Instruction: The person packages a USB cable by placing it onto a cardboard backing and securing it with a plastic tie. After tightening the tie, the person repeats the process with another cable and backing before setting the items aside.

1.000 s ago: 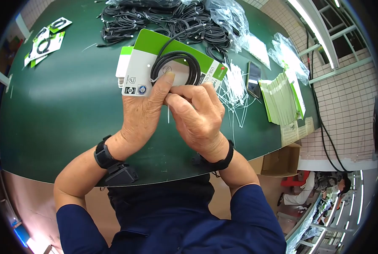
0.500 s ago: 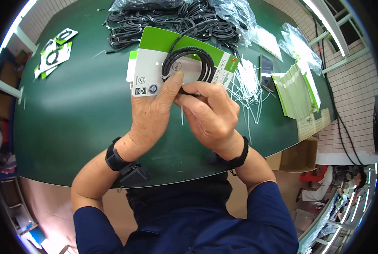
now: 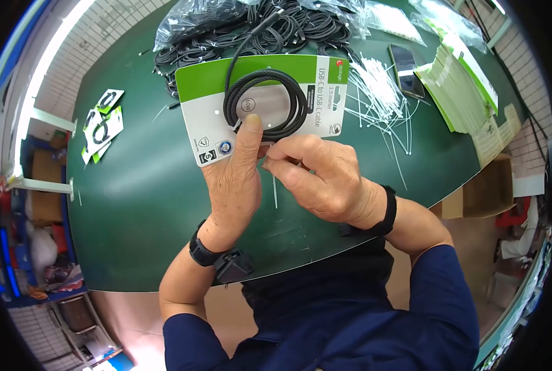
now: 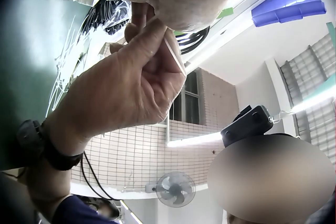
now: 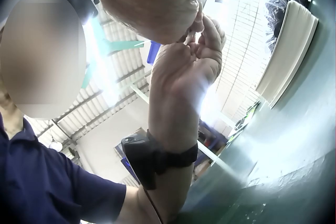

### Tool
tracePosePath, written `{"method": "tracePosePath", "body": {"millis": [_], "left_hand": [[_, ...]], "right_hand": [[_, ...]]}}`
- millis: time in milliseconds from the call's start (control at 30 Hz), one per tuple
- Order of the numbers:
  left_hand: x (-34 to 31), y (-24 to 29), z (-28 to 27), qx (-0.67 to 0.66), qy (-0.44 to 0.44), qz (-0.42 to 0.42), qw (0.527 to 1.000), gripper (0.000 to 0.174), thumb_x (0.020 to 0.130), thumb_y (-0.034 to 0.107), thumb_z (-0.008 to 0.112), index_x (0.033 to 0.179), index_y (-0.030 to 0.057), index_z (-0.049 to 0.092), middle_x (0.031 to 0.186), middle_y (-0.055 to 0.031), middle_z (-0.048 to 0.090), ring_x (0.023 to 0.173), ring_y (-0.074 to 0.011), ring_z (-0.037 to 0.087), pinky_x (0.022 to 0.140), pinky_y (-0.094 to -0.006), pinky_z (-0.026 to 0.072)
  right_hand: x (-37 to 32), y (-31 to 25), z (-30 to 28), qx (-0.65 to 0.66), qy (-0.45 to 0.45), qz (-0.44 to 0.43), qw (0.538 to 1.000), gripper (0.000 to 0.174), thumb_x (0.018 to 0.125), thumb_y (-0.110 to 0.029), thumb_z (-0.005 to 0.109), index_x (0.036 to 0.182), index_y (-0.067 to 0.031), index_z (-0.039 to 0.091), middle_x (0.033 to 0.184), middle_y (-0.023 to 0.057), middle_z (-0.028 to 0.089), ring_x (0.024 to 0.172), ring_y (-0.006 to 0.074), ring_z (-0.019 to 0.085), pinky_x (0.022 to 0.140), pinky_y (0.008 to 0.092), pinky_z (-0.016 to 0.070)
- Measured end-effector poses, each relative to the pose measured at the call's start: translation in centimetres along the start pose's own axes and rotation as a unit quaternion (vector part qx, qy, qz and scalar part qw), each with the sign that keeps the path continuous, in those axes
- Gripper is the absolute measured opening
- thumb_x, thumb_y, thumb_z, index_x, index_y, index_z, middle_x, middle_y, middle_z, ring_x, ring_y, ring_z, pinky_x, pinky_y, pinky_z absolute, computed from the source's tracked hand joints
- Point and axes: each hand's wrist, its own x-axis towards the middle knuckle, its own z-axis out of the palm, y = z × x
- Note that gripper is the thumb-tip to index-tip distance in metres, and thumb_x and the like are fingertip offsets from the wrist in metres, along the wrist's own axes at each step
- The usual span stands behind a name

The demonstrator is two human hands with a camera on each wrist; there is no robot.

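My left hand (image 3: 236, 176) grips a green-and-white packaging card (image 3: 195, 108) at its lower edge, thumb pressed against a coiled black braided USB-C cable (image 3: 297, 102) lying on the card's front. One cable end runs up past the card's top edge. Close beside that thumb, my right hand (image 3: 325, 176) pinches a thin white cable tie (image 3: 275, 193) at the bottom of the coil. The tie's tail hangs below the fingers. In the left wrist view the tie (image 4: 173, 55) crosses the right palm (image 4: 121, 87). The right wrist view shows the left hand (image 5: 184, 71) from below; its fingertips are partly hidden.
Loose white cable ties (image 3: 378, 93) lie right of the card, near a phone (image 3: 406, 71) and a stack of cards (image 3: 452, 86). Black cables (image 3: 313, 28) and plastic bags (image 3: 195, 21) fill the table's back. Carded cables (image 3: 103, 127) lie at the left. A cardboard box (image 3: 483, 185) stands beyond the right edge.
The card has turned clockwise toward level, so more of its printed right end shows. Both hands stay together at the coil's bottom while the head view has shifted.
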Motion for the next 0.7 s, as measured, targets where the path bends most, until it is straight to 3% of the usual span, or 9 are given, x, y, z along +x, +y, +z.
{"method": "tracePosePath", "body": {"millis": [100,233,333,467,700], "left_hand": [[-0.01,0.33,-0.05,0.021,-0.001,-0.012,1.0,0.047,0.105,0.014,0.066,0.145,0.0011,0.045,0.126,-0.0122,0.062,0.102,-0.0195,0.068,0.075,-0.0318,0.0637],[0.04,0.46,-0.07,0.006,-0.019,-0.028,0.999,0.045,0.106,0.014,0.064,0.144,0.0,0.044,0.126,-0.0151,0.062,0.101,-0.0247,0.071,0.075,-0.0355,0.0666],[0.0,0.78,-0.04,-0.004,-0.036,-0.04,0.999,0.043,0.107,0.014,0.062,0.142,-0.0009,0.044,0.126,-0.0164,0.062,0.1,-0.0273,0.073,0.075,-0.0375,0.0676],[-0.09,0.9,0.12,-0.002,-0.041,-0.042,0.998,0.041,0.107,0.013,0.061,0.141,-0.0018,0.044,0.126,-0.0173,0.062,0.101,-0.0292,0.073,0.075,-0.039,0.0682],[-0.09,0.59,-0.09,-0.017,-0.034,-0.02,0.999,0.041,0.107,0.013,0.062,0.141,-0.0014,0.044,0.125,-0.0172,0.062,0.101,-0.0281,0.073,0.075,-0.0389,0.068]], "right_hand": [[0.06,-0.37,-0.09,0.023,0.003,-0.008,1.0,0.022,0.074,0.004,0.082,0.092,0.0028,0.071,0.096,0.0114,0.068,0.07,0.0192,0.068,0.054,0.0284,0.0553],[-0.27,-0.48,-0.05,0.058,-0.004,-0.007,0.998,0.02,0.075,0.004,0.081,0.092,0.0041,0.07,0.098,0.0134,0.068,0.075,0.0229,0.07,0.063,0.0332,0.0618],[-0.42,-0.37,0.0,0.091,-0.011,-0.025,0.995,0.02,0.077,0.003,0.08,0.093,0.005,0.068,0.101,0.0143,0.068,0.081,0.0254,0.07,0.076,0.0409,0.066],[-0.45,-0.44,-0.41,0.117,-0.04,-0.019,0.992,0.021,0.078,0.003,0.08,0.095,0.0046,0.067,0.102,0.0139,0.067,0.085,0.027,0.07,0.087,0.0471,0.0655],[-0.58,-0.32,-0.11,0.148,-0.029,-0.018,0.988,0.022,0.078,0.006,0.08,0.096,0.0042,0.067,0.101,0.0144,0.068,0.084,0.0276,0.07,0.083,0.0461,0.0651]]}}
